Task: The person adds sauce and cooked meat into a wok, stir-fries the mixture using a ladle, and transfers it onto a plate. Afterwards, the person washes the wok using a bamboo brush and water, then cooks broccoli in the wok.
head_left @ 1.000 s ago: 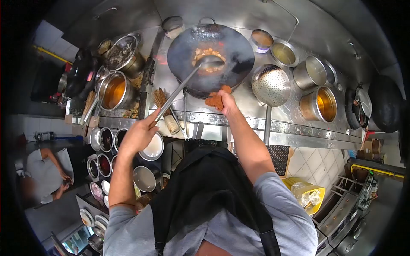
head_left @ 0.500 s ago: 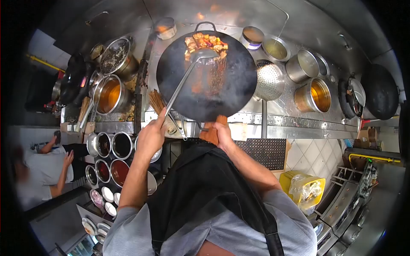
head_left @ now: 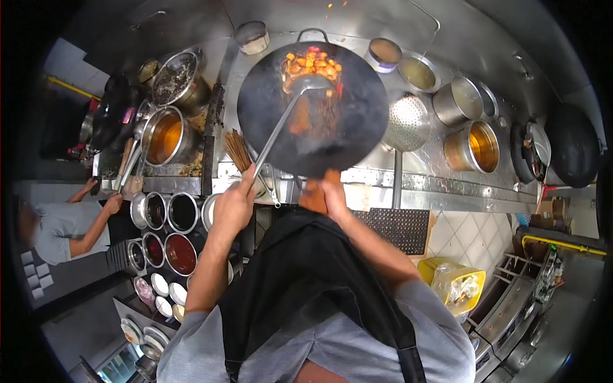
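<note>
Around the wok (head_left: pixel 255 121) runs a steel counter (head_left: pixel 421 182). From my head view, my left fingers (head_left: pixel 235 205) are curled round the ladle (head_left: pixel 271 137), its bowl among food chunks (head_left: pixel 314 64) at the wok's far side. My right fingers (head_left: pixel 332 195) clutch an orange-brown cloth (head_left: pixel 314 196) at its near edge.

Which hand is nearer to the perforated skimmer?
Right. The right hand grips a cloth at the near edge of the wok, left of the skimmer; the left hand, holding the ladle, is farther left.
</note>
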{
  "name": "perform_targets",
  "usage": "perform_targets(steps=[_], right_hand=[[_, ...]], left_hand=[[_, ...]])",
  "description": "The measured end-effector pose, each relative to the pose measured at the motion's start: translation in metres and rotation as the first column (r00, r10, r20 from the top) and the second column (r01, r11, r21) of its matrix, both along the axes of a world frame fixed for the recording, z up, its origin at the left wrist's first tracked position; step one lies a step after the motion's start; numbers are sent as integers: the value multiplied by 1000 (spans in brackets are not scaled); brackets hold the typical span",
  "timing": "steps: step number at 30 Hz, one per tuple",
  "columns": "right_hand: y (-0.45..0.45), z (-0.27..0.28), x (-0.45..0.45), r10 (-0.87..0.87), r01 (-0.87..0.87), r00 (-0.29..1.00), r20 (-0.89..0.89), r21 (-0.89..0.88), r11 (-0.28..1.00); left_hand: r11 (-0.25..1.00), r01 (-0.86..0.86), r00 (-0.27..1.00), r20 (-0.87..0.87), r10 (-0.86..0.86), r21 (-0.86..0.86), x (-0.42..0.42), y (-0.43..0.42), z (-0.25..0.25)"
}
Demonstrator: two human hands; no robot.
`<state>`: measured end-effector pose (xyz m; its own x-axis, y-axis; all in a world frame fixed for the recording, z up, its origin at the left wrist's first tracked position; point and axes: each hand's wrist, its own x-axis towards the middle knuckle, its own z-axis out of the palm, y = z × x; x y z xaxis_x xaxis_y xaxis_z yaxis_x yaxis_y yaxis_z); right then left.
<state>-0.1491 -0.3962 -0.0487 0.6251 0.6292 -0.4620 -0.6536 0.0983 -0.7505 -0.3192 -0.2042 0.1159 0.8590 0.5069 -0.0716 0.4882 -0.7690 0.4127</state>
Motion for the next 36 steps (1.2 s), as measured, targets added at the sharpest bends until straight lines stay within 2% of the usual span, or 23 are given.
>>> perform_targets(steps=[2,3,4,5,6,7,9,12,15,17,21,24,29,32,35,36], right_hand=[[-8,-9,-6,-79,81,996,-29,54,995],[-8,-11,3,1,2,999,-50,62,998],[-3,-7,20,82,-77,994,-68,71,994],[18,62,31,-35,50,941,-338,38,998],[34,79,45,-97,115,955,-280,50,992],[49,71,64,-105,126,940,-326,44,991],[67,52,92,-57,75,958,-282,50,996],[80,14,107,-18,30,973,-230,49,998],[87,7,107,-26,44,968,-248,67,997],[89,5,105,-48,71,963,-267,77,994],[87,7,109,-62,82,964,-258,68,994],[84,6,109,-34,48,976,-215,59,997],[87,-7,113,-27,37,974,-224,39,999],[85,-5,115,6,1,975,-224,27,1000],[83,2,116,19,-25,979,-202,-30,999],[82,7,116,21,-33,983,-183,-62,998]], left_hand=[[999,3,1000,9,-3,-47,-16,0,24],[993,-6,999,-54,0,-119,-21,4,45],[982,-38,999,-8,37,-187,-33,11,49],[969,-68,995,-89,48,-239,-36,15,68],[954,-98,984,-170,51,-283,-35,21,92],[965,-73,974,-225,15,-251,-34,25,109],[970,-40,944,-326,-42,-241,-27,37,124],[996,91,938,-332,-94,-23,-13,53,90],[999,33,982,-185,-33,-5,18,60,21],[997,-49,979,-200,37,-56,37,48,-12],[989,-78,984,-171,55,-127,26,23,-5],[995,-3,966,-257,-22,-99,4,25,28],[996,-78,983,-172,70,-44,45,45,-7],[978,-144,988,-86,132,-153,83,42,-47],[980,-49,998,-49,40,-195,78,46,-51],[990,-31,992,-125,14,-134,73,49,-38]])
